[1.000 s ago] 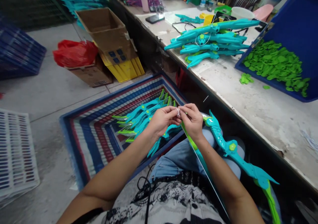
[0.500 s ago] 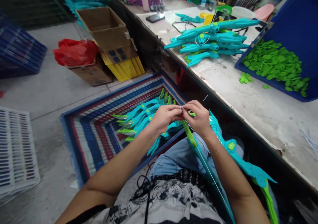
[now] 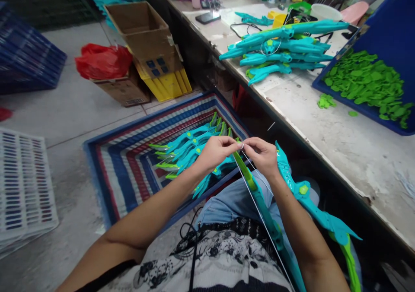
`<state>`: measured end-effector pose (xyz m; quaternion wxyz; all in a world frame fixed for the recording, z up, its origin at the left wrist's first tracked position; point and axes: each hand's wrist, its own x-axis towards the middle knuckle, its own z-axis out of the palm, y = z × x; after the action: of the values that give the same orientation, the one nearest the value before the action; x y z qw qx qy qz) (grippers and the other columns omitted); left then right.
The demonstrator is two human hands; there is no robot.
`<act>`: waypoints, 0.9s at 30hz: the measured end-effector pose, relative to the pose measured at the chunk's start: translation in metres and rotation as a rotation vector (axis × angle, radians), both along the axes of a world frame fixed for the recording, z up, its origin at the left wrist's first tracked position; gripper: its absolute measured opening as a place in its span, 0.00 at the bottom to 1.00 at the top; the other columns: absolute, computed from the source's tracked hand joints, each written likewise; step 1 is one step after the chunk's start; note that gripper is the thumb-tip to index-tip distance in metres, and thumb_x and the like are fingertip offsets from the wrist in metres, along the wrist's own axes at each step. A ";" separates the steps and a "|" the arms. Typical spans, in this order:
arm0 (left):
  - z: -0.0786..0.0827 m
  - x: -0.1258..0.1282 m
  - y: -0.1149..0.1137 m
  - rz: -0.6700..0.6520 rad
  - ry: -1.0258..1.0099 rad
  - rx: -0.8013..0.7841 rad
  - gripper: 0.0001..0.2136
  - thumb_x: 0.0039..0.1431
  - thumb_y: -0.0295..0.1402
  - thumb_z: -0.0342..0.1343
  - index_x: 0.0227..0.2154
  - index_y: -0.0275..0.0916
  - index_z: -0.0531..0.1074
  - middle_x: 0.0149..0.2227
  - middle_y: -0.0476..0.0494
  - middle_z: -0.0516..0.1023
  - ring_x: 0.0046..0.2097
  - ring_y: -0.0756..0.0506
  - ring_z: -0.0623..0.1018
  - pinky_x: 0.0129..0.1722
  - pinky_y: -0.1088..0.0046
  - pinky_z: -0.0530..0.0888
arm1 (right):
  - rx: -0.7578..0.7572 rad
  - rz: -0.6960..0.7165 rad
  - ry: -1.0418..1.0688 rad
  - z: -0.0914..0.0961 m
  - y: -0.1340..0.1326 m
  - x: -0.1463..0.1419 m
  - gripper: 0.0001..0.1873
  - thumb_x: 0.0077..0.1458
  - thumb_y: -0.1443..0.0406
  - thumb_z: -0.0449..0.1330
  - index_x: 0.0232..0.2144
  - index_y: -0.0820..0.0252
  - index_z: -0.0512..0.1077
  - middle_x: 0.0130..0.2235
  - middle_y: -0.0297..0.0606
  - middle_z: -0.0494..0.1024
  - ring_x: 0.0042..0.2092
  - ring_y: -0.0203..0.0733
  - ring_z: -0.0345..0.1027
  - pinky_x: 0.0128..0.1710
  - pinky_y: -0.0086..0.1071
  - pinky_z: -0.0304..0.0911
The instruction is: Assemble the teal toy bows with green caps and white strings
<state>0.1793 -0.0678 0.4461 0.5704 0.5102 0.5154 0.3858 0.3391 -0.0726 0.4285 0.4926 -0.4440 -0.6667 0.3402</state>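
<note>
My left hand [image 3: 218, 151] and my right hand [image 3: 262, 154] meet above my lap, thumbs and fingers pinched on a thin white string [image 3: 256, 203]. Where the fingertips come together, a small loop of it shows. Below them, a teal toy bow [image 3: 259, 199] with a green tip slants along my thigh, and the string runs down its length. A second teal and green toy bow [image 3: 303, 190] lies across my other leg, right of my right forearm. Several toy bows [image 3: 191, 143] are stacked in the lined crate beyond my left hand.
The crate [image 3: 129, 175] has a striped lining. On the workbench [image 3: 324, 132] are piled teal bow parts [image 3: 285, 46], a phone [image 3: 208, 17] and a blue bin [image 3: 366, 11] of green pieces. Cardboard boxes [image 3: 139, 33] and a white basket [image 3: 26, 184] stand on the floor.
My hands have shifted slightly at the bow's tip, and the right fingers now draw the string out into a small loop. The camera view has moved a little.
</note>
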 end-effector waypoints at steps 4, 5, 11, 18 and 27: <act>-0.004 -0.011 -0.001 -0.114 0.010 0.037 0.11 0.46 0.40 0.60 0.25 0.37 0.78 0.26 0.49 0.77 0.32 0.49 0.74 0.35 0.74 0.70 | 0.137 0.010 -0.059 -0.001 -0.007 -0.003 0.06 0.56 0.68 0.58 0.28 0.59 0.75 0.30 0.37 0.78 0.33 0.37 0.73 0.34 0.30 0.68; -0.004 -0.014 -0.001 -0.137 0.012 0.033 0.11 0.46 0.40 0.60 0.26 0.37 0.79 0.27 0.48 0.78 0.34 0.48 0.75 0.37 0.73 0.70 | 0.187 0.007 -0.089 -0.002 -0.009 -0.004 0.07 0.56 0.68 0.58 0.29 0.59 0.75 0.31 0.37 0.78 0.34 0.37 0.73 0.35 0.31 0.69; -0.001 -0.024 -0.007 -0.199 0.194 0.035 0.13 0.50 0.42 0.57 0.27 0.36 0.78 0.25 0.48 0.77 0.30 0.48 0.74 0.32 0.74 0.69 | 0.377 -0.003 -0.298 -0.011 -0.017 -0.012 0.08 0.60 0.69 0.54 0.32 0.59 0.74 0.34 0.38 0.79 0.37 0.38 0.73 0.40 0.32 0.70; -0.005 -0.029 -0.016 -0.206 0.287 0.098 0.15 0.53 0.42 0.54 0.30 0.35 0.79 0.28 0.48 0.79 0.30 0.48 0.74 0.31 0.75 0.69 | 0.408 -0.053 -0.307 -0.017 -0.026 -0.023 0.08 0.60 0.70 0.52 0.34 0.59 0.71 0.34 0.40 0.77 0.37 0.38 0.72 0.39 0.32 0.70; -0.019 -0.039 -0.031 -0.232 0.402 0.194 0.15 0.54 0.40 0.52 0.31 0.36 0.80 0.29 0.46 0.81 0.32 0.46 0.77 0.33 0.73 0.72 | 0.383 -0.126 -0.567 -0.039 -0.035 -0.037 0.10 0.60 0.70 0.50 0.27 0.58 0.67 0.29 0.39 0.73 0.33 0.38 0.67 0.35 0.31 0.65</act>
<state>0.1403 -0.0990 0.4271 0.4455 0.6846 0.5170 0.2561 0.3025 -0.1076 0.3897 0.3821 -0.4606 -0.8001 0.0410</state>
